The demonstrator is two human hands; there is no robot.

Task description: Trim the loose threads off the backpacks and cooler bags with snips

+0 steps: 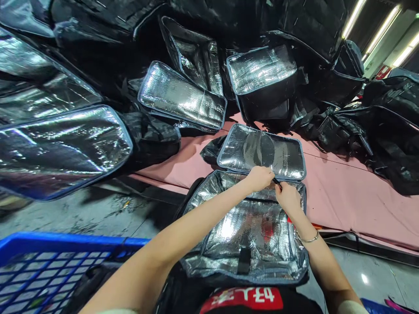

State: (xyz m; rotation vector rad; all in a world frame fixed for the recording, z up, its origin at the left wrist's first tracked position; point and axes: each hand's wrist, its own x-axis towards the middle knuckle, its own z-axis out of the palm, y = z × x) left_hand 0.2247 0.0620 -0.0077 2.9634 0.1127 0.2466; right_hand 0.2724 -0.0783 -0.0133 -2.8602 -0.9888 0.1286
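An insulated bag with a silver foil lining (229, 222) stands upright before me, its mouth facing up. Its foil-lined lid (232, 148) is folded back on the far side. My left hand (261, 178) is closed in a pinch above the bag's far edge. Close beside it, my right hand (288, 198) is closed too. A short black strap (277, 184) runs between the fingers of both hands; its ends are hidden by them. Lower down, a black tab (244, 261) lies on the near inner wall.
Several black foil-lined bags are heaped behind, one with a silver lid (183, 96). A large open bag (65, 148) lies at left. Pink cloth (340, 187) covers the work surface. A blue plastic basket (75, 239) stands at lower left. A red label with white characters (245, 298) shows below.
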